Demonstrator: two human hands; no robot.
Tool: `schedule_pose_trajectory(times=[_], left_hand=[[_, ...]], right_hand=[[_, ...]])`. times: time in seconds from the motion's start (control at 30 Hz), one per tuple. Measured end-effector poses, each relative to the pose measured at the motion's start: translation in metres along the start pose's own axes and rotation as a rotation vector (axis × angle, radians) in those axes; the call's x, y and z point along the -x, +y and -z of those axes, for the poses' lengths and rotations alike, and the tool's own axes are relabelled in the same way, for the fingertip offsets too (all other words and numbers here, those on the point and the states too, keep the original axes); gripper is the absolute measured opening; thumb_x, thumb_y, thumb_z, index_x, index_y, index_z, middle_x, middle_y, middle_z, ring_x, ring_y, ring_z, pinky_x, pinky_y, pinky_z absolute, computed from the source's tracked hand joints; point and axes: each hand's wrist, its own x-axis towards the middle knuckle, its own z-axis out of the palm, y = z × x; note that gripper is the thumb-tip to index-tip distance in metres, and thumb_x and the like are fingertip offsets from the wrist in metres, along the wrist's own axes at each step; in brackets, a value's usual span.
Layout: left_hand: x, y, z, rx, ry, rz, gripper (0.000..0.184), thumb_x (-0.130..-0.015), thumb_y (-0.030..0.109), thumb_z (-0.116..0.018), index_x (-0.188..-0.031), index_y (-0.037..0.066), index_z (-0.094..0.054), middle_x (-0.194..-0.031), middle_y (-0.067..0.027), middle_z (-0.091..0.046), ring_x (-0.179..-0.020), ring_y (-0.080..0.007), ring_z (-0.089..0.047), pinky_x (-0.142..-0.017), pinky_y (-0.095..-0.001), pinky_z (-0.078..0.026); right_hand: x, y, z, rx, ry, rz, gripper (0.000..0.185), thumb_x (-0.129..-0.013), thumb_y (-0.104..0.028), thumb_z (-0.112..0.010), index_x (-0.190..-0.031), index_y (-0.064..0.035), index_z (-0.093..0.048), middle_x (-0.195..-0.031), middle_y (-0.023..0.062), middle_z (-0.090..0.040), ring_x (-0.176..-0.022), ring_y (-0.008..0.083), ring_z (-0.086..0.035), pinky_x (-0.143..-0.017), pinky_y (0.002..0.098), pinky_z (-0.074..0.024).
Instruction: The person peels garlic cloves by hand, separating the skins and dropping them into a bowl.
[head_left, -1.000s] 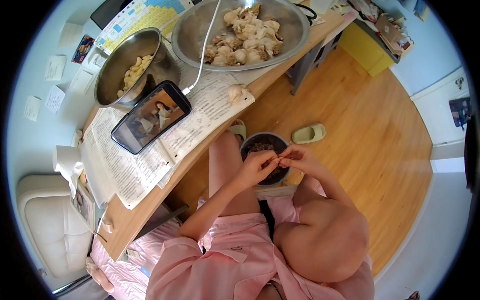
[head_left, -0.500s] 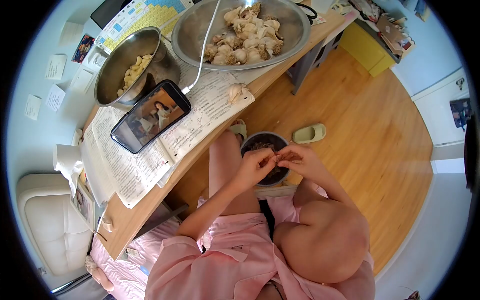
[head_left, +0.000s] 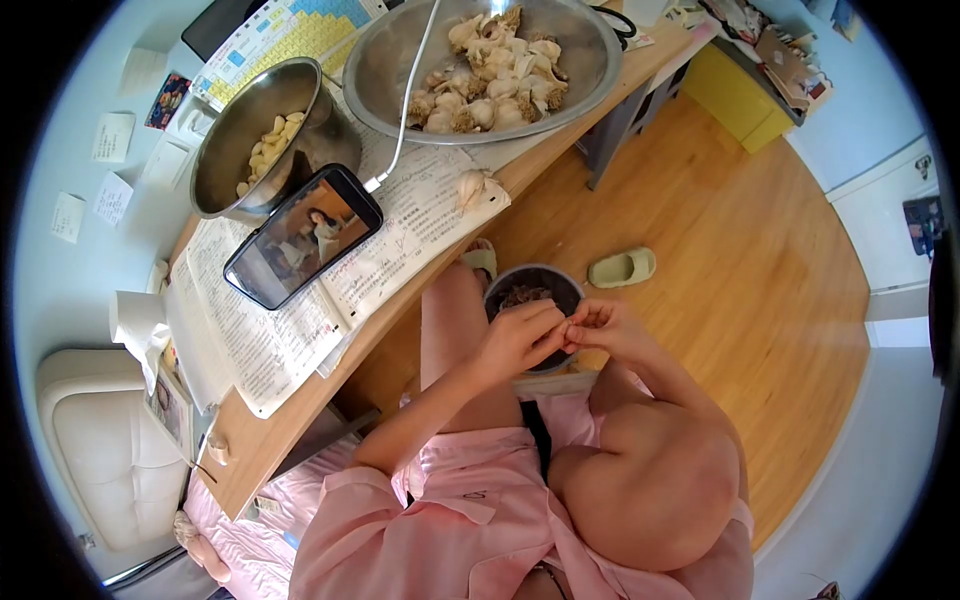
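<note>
My left hand and my right hand meet fingertip to fingertip above a dark bin on the floor. Both are closed in a pinch on a small piece that looks like a garlic clove, mostly hidden by the fingers. Brownish scraps like garlic skins lie in the bin. On the desk, a wide metal basin holds several unpeeled garlic bulbs. Peeled cloves lie in a smaller, deeper metal bowl. A single garlic bulb or clove rests on the printed pages.
A phone playing a video leans against the small bowl, its white cable crossing the basin. Open printed papers cover the wooden desk. On the floor are a green slipper and, farther off, a yellow box.
Both hands have shifted slightly to the right and down over the bin. My left fingers have turned over more, covering the small piece. The bowls and phone stay put.
</note>
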Motion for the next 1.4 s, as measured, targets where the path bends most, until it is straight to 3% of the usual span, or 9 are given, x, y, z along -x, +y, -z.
schedule_pose_trajectory(times=[0.4, 0.5, 0.57, 0.77, 0.93, 1.07, 1.17, 1.27, 1.4], left_hand=[[-0.011, -0.018, -0.004, -0.368, 0.052, -0.295, 0.014, -0.072, 0.002, -0.066, -0.076, 0.005, -0.053, -0.07, -0.0076, -0.047, -0.061, -0.023, -0.051, -0.052, -0.0321, -0.043], [-0.011, -0.015, -0.006, -0.432, 0.009, -0.361, 0.014, -0.07, 0.002, -0.067, -0.076, 0.006, -0.054, -0.07, -0.0066, -0.048, -0.062, -0.0226, -0.052, -0.053, -0.0321, -0.043], [-0.009, -0.01, -0.01, -0.398, -0.033, -0.435, 0.015, -0.069, 0.003, -0.067, -0.076, 0.007, -0.055, -0.069, -0.0059, -0.049, -0.061, -0.0223, -0.053, -0.052, -0.0318, -0.043], [-0.008, -0.01, 0.013, -0.385, -0.026, -0.157, 0.013, -0.071, 0.009, -0.068, -0.075, 0.008, -0.056, -0.067, -0.0063, -0.054, -0.059, -0.0236, -0.055, -0.051, -0.0335, -0.043], [0.013, -0.046, -0.006, -0.343, -0.093, 0.097, 0.017, -0.079, 0.017, -0.063, -0.071, 0.005, -0.055, -0.069, -0.0099, -0.056, -0.059, -0.0284, -0.057, -0.053, -0.0373, -0.045], [0.037, -0.099, -0.035, -0.368, -0.318, 0.286, 0.025, -0.084, 0.024, -0.058, -0.071, 0.002, -0.055, -0.074, -0.0143, -0.059, -0.068, -0.0325, -0.06, -0.059, -0.042, -0.047], [0.046, -0.116, -0.053, -0.421, -0.295, 0.367, 0.026, -0.084, 0.024, -0.057, -0.073, 0.001, -0.056, -0.076, -0.0169, -0.06, -0.074, -0.0339, -0.06, -0.063, -0.0442, -0.048], [0.059, -0.131, -0.062, -0.407, -0.236, 0.397, 0.022, -0.084, 0.02, -0.056, -0.076, 0.0, -0.058, -0.074, -0.0177, -0.06, -0.074, -0.0359, -0.06, -0.064, -0.0454, -0.047], [0.046, -0.112, -0.05, -0.462, -0.435, 0.502, 0.019, -0.083, 0.019, -0.057, -0.081, 0.0, -0.058, -0.078, -0.018, -0.061, -0.078, -0.0347, -0.061, -0.068, -0.043, -0.049]], right_hand=[[-0.009, 0.01, 0.004, -0.359, -0.059, -0.073, 0.016, -0.084, -0.019, -0.066, -0.089, -0.0076, -0.056, -0.087, 0.0026, -0.061, -0.079, 0.0114, -0.062, -0.077, 0.0253, -0.0528], [-0.016, 0.018, 0.012, -0.524, -0.047, 0.101, 0.015, -0.085, -0.018, -0.065, -0.091, -0.0076, -0.056, -0.088, 0.0033, -0.062, -0.08, 0.0116, -0.062, -0.077, 0.0272, -0.053], [-0.009, 0.012, 0.011, -0.31, 0.043, 0.101, 0.014, -0.086, -0.017, -0.064, -0.092, -0.0071, -0.056, -0.089, 0.0041, -0.062, -0.082, 0.0118, -0.062, -0.077, 0.0274, -0.053], [-0.006, 0.004, 0.004, -0.093, 0.067, 0.192, 0.017, -0.088, -0.014, -0.061, -0.102, -0.0044, -0.056, -0.089, 0.0043, -0.062, -0.085, 0.0136, -0.061, -0.076, 0.0273, -0.0515], [-0.009, 0.001, 0.004, 0.016, 0.074, 0.281, 0.023, -0.088, -0.013, -0.061, -0.107, -0.0006, -0.057, -0.092, 0.0078, -0.063, -0.083, 0.0149, -0.062, -0.076, 0.029, -0.0524], [0.001, -0.007, 0.003, -0.001, 0.062, 0.278, 0.022, -0.088, -0.014, -0.061, -0.104, 0.0016, -0.058, -0.091, 0.0092, -0.064, -0.081, 0.0158, -0.063, -0.074, 0.0294, -0.0529], [0.004, -0.013, 0.005, -0.026, -0.02, 0.321, 0.024, -0.086, -0.014, -0.063, -0.103, 0.0026, -0.059, -0.085, 0.0086, -0.064, -0.077, 0.0166, -0.064, -0.071, 0.0294, -0.0533], [0.006, -0.014, 0.008, -0.072, -0.102, 0.318, 0.014, -0.086, -0.002, -0.06, -0.099, 0.0021, -0.06, -0.089, 0.0126, -0.066, -0.083, 0.0176, -0.065, -0.073, 0.0277, -0.0533], [0.014, -0.029, -0.004, -0.041, -0.157, 0.325, 0.013, -0.081, 0.002, -0.064, -0.093, 0.001, -0.058, -0.087, 0.0115, -0.065, -0.08, 0.0168, -0.065, -0.072, 0.0276, -0.0533]])
